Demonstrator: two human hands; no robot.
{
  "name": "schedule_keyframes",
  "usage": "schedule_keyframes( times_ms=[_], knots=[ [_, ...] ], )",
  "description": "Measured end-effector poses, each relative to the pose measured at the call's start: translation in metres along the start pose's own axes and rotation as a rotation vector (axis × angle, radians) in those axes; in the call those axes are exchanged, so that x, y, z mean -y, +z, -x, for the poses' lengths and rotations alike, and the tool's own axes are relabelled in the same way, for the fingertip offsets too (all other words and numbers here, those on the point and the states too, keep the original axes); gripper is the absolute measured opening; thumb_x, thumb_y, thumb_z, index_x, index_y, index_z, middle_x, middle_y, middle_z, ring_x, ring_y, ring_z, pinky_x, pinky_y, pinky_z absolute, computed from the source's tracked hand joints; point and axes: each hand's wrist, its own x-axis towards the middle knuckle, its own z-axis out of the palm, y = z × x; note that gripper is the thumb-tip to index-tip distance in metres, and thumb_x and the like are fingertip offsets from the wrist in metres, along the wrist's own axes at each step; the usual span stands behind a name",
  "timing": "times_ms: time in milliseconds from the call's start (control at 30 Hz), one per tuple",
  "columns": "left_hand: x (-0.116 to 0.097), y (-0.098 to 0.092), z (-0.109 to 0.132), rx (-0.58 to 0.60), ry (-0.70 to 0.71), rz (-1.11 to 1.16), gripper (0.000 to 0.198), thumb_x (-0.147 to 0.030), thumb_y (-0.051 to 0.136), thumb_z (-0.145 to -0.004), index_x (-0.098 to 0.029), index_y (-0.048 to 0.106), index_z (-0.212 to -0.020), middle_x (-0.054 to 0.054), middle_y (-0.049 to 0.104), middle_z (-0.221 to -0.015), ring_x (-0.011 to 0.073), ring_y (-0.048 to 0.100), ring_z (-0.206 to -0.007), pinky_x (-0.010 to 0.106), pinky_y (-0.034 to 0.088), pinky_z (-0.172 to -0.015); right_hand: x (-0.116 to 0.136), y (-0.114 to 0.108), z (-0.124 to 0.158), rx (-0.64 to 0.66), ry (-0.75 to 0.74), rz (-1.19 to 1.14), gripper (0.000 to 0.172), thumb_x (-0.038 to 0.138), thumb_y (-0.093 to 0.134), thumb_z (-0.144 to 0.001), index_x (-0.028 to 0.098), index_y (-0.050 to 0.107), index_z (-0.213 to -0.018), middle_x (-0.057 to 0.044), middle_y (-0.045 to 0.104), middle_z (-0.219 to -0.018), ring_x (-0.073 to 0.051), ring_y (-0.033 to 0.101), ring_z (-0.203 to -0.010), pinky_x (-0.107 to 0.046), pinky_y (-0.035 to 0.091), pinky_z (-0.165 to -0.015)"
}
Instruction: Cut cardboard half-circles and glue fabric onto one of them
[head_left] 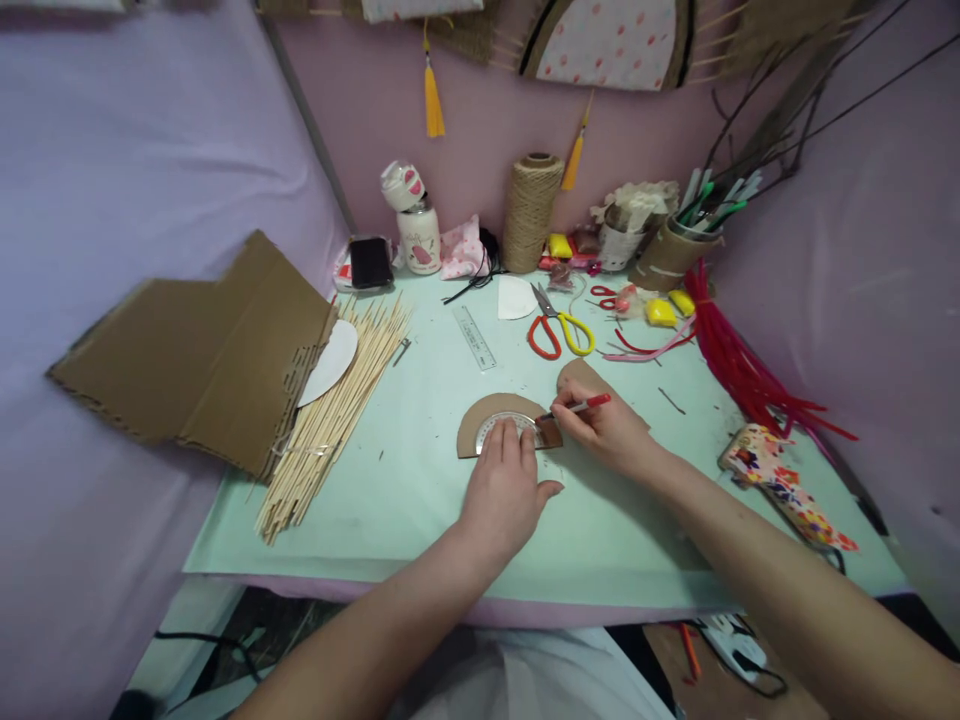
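- My left hand [504, 495]: laid palm down, fingers together and stretched out, thumb pointing off toward my right. Grips nothing; fingertips rest on the clear protractor [484, 432].
- Protractor lies flat on the brown cardboard half-disc [469, 428], whose curved edge faces away from me. Both sit just beyond and under my left fingers.
- My right hand [600, 425]: fingers closed round a red pen [592, 403], tip down near the half-disc's right end, just right of my left fingertips.
- Second rounded cardboard piece [579, 372] lies partly under my right hand, its curved end showing beyond the knuckles.
- Beyond my right hand, slightly left: large scissors [550, 309], blades parted, one handle red, one yellow.
- Farther out from my left hand: clear ruler [474, 338], lying aslant; white paper piece [517, 297] near the scissor blades.
- Well left of my left hand: bundle of thin wooden sticks [322, 440], with a big folded cardboard sheet [202, 350] against it.
- Well right of my right hand: red fuzzy stems [724, 360]; nearer me, a flower-patterned glue gun [780, 480].
- Far beyond both hands: upright twine cone [532, 215].
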Motion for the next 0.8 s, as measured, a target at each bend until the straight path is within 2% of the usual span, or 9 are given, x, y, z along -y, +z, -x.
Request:
schedule_keyframes(
  times_ms=[100,200,367,567,733,800],
  knots=[
    [0.000,0.001,0.000,-0.023,0.010,-0.004,0.069,-0.054,0.051,-0.087,-0.001,0.050,-0.132,0.026,0.051,-0.136,0.0344,0.047,-0.128,0.043,0.038,-0.106,-0.002,0.003,0.010,-0.038,-0.100,0.071,0.016,0.030,0.044,-0.092,0.024,0.048,-0.078,0.000,0.057,-0.068,-0.018,0.056,-0.070,-0.045,0.039,-0.100],
    [0.000,0.001,0.000,-0.034,0.020,-0.008,0.068,-0.053,0.052,-0.087,0.000,0.051,-0.131,0.026,0.051,-0.135,0.0345,0.046,-0.129,0.043,0.039,-0.106,-0.001,0.007,0.021,-0.061,-0.142,0.109,0.014,0.027,0.043,-0.093,0.025,0.045,-0.080,0.002,0.056,-0.066,-0.018,0.055,-0.066,-0.049,0.031,-0.110],
    [0.001,0.000,0.000,-0.020,0.010,-0.014,0.067,-0.052,0.055,-0.086,-0.002,0.050,-0.131,0.026,0.051,-0.136,0.0341,0.047,-0.128,0.044,0.040,-0.105,0.007,0.010,0.036,-0.102,-0.179,0.172,0.016,0.024,0.042,-0.094,0.025,0.045,-0.078,0.005,0.052,-0.062,-0.014,0.050,-0.056,-0.053,0.034,-0.108],
    [0.001,-0.001,-0.001,0.008,0.018,0.002,0.069,-0.052,0.055,-0.086,-0.001,0.050,-0.131,0.027,0.050,-0.136,0.0358,0.047,-0.129,0.045,0.039,-0.106,0.013,0.014,0.047,-0.149,-0.220,0.191,0.016,0.021,0.044,-0.093,0.023,0.045,-0.077,0.007,0.050,-0.060,-0.011,0.049,-0.053,-0.053,0.040,-0.105],
    [0.000,0.001,0.000,-0.010,0.002,0.016,0.069,-0.053,0.057,-0.085,-0.001,0.051,-0.131,0.027,0.050,-0.137,0.0353,0.046,-0.130,0.045,0.040,-0.106,0.015,0.006,0.059,-0.356,-0.244,0.132,0.011,0.018,0.048,-0.091,0.023,0.051,-0.081,0.006,0.056,-0.066,-0.013,0.059,-0.061,-0.046,0.044,-0.103],
    [0.000,0.003,0.001,-0.017,0.004,0.027,0.070,-0.052,0.058,-0.084,0.000,0.051,-0.130,0.028,0.049,-0.137,0.0361,0.045,-0.130,0.046,0.040,-0.106,0.016,0.003,0.061,-0.397,-0.215,0.108,0.010,0.020,0.050,-0.091,0.024,0.053,-0.082,0.004,0.058,-0.068,-0.015,0.063,-0.068,-0.043,0.047,-0.100]
  ],
)
